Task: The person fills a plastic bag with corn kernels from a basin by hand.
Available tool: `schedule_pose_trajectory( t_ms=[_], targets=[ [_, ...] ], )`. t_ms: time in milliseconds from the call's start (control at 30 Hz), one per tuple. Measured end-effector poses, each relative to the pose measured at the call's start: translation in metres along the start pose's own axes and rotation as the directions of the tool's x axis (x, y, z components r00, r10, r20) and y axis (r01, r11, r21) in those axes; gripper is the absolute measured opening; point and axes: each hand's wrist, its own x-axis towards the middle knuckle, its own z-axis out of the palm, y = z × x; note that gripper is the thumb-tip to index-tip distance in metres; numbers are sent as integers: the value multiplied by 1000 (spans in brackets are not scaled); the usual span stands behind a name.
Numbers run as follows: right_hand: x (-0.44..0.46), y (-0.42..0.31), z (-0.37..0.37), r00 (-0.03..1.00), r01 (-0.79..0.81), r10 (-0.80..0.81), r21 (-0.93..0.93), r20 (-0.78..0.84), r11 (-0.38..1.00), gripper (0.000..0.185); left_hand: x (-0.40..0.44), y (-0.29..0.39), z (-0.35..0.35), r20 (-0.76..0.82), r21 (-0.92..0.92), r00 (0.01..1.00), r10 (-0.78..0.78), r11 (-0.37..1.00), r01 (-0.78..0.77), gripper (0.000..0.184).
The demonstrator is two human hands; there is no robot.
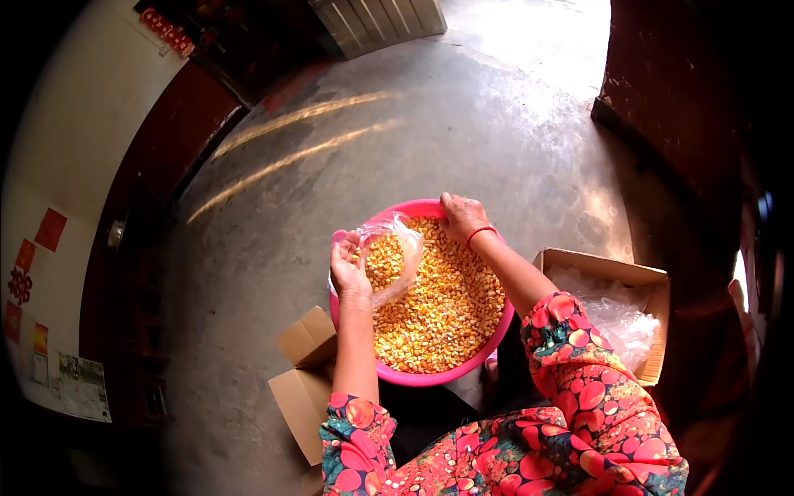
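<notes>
A pink basin [436,378] full of loose yellow corn kernels [438,314] is in front of me, close to my legs. My left hand [351,266] is at the basin's left side, its fingers closed on the edge of a clear plastic bag [407,263]. The bag's mouth spreads over the corn, and kernels show through or inside it; I cannot tell which. At the far right of the basin, my right hand [465,218] is closed at the rim, with its fingertips partly hidden. A red band circles that wrist.
To the right, a cardboard box [591,263] contains crumpled clear plastic bags [616,322]. Another cardboard box [302,397] with raised flaps is at the left, beside my forearm. Grey concrete floor [331,182] extends ahead, and a dark red panel [670,99] rises at the right.
</notes>
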Motion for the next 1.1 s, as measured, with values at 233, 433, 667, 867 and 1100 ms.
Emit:
schedule_pose_trajectory(
  t_ms=[233,433,667,867,1100],
  targets=[
    [-2,0,-2,1000,6,-6,36,-16,999,23,-47,-16,-23,100,274,987,127,950,-151,29],
    [-2,-1,-5,1000,-6,5,25,3,1000,25,-93,-33,-55,336,675,875,348,559,-481,17],
    [-2,-1,-3,1000,11,-11,20,-25,1000,23,-104,-43,-70,588,809,767,256,-171,-563,23],
    [-2,-4,-7,1000,-11,11,-15,13,1000,26,-118,-68,-53,576,816,805,139,-38,-577,27],
    [-3,-2,-7,1000,7,-6,16,-15,1000,23,-124,-65,-38,532,803,820,212,181,-568,28]
  ],
)
